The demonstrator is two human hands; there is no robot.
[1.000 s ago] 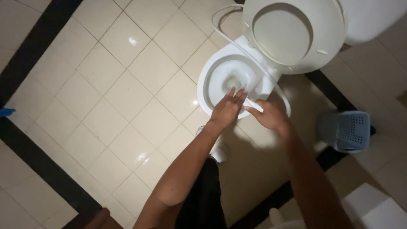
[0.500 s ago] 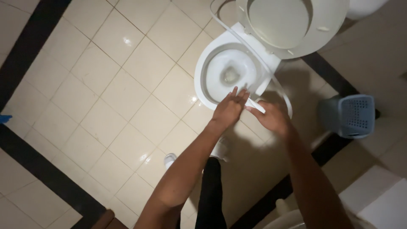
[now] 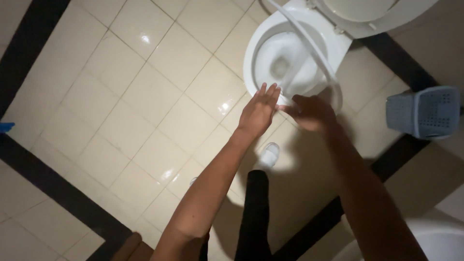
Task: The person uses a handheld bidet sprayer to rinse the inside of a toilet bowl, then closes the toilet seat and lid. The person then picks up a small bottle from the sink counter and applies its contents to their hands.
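A floor of glossy cream tiles [image 3: 145,92] fills most of the view from above, catching small glints of light. A wide black tile border [image 3: 53,186] runs diagonally across the lower left, and another crosses the right side. A grey perforated plastic basket [image 3: 424,112] stands on the floor at the right edge. One white shoe [image 3: 268,155] rests on the tiles, above a black trouser leg [image 3: 254,217]. A small blue object [image 3: 6,127], too cropped to identify, sits at the far left edge.
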